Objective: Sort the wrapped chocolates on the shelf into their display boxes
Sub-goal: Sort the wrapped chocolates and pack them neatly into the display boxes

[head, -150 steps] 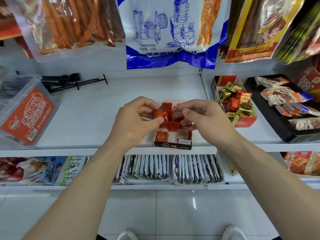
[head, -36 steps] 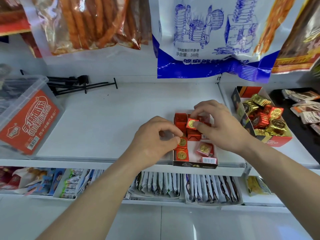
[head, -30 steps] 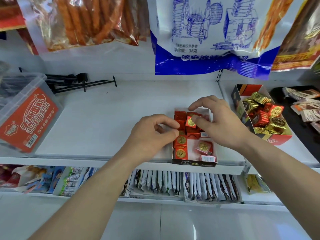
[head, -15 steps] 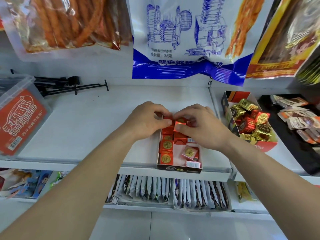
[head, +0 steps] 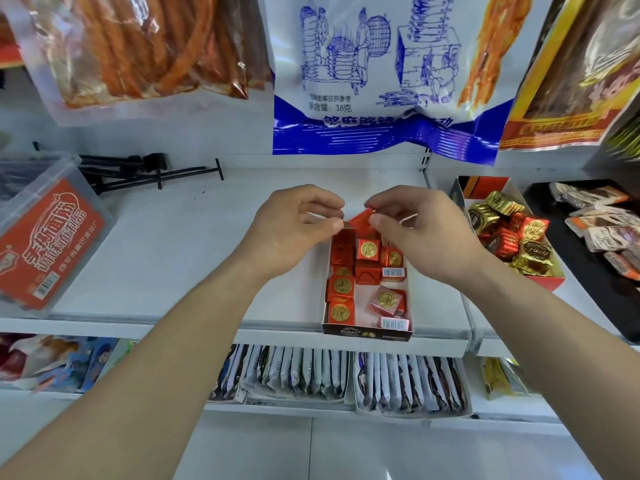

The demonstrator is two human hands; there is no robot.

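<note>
The white shelf (head: 194, 244) is lying under both hands. Two display boxes are sitting on it: the red-chocolate box (head: 367, 334) just below the hands and the mixed-foil box (head: 483, 188) beside the right hand (head: 429, 233). That hand is pinching one red wrapped chocolate (head: 362, 220) over the nearer box's far end. The left hand (head: 294, 230) is curling close, contact unclear. The cube is likely handling light, foil-slippery and dentable, so pinching opposite flat faces suits. Roughly ten more are lying boxed.

Glossy foil chocolates (head: 367, 249), cardboard box (head: 367, 335)
</note>
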